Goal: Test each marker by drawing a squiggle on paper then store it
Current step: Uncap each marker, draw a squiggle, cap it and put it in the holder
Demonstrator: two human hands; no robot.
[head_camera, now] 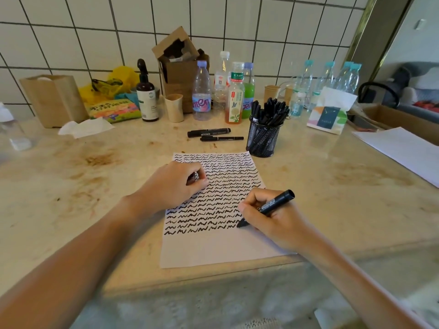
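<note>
The marker [268, 208], gripped in the closed right hand [268, 217], slants tip-down-left on the paper [213, 248]; the mesh holder [263, 141] stands ahead, nearer this hand.

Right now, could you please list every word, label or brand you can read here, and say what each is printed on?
"TISSUE", faint, on the tissue pack.
"nten", part of a word, on the clear water bottle.
Chinese characters on the tea bottle and the snack bag: too blurred to read.
Print on the marker in the right hand, the two loose markers and the brown bottle: too small.
</note>
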